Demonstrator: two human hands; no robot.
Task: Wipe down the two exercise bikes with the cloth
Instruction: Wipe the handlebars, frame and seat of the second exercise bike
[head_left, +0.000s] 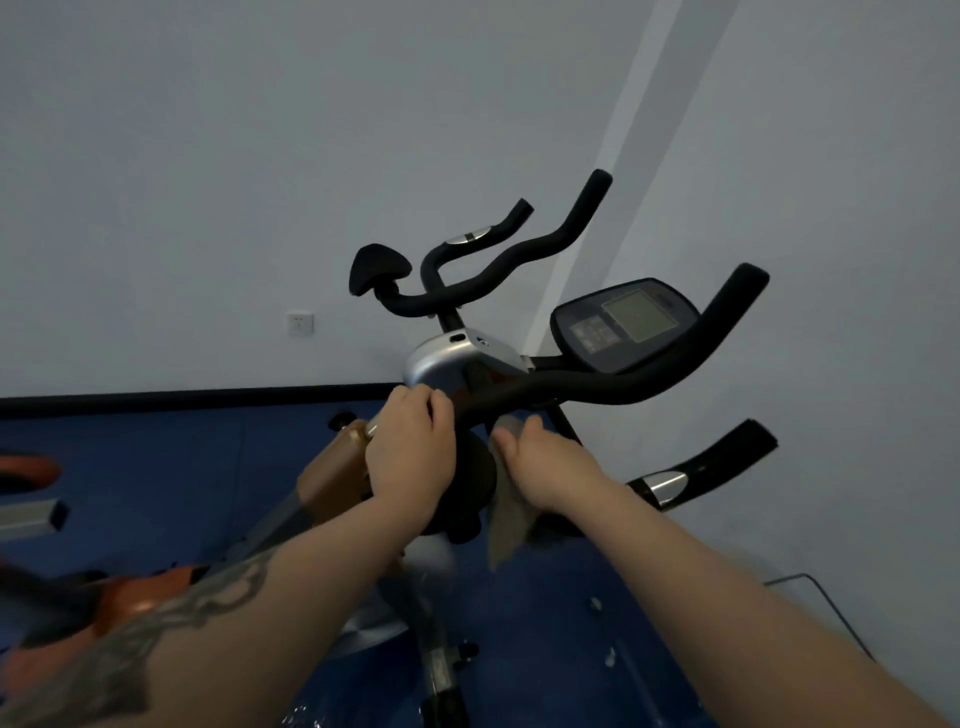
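Observation:
The near exercise bike has black foam handlebars (649, 379), a dark console with a grey screen (626, 322) and a gold-brown frame (332, 467). My left hand (410, 452) grips the handlebar near its middle, fingers curled over the top. My right hand (545, 462) holds a grey-beige cloth (509, 525) against the underside of the bar; the cloth hangs down below the hand. Behind it stands a second bike with curved black handlebars (519, 260), a black pad (376, 267) and a silver housing (441, 358).
A white wall corner rises close behind both bikes, with a socket (300, 323) low on the left. The floor is blue matting (156, 467). Orange and grey machine parts (31, 467) lie at the left edge. A black cable (831, 603) runs along the right.

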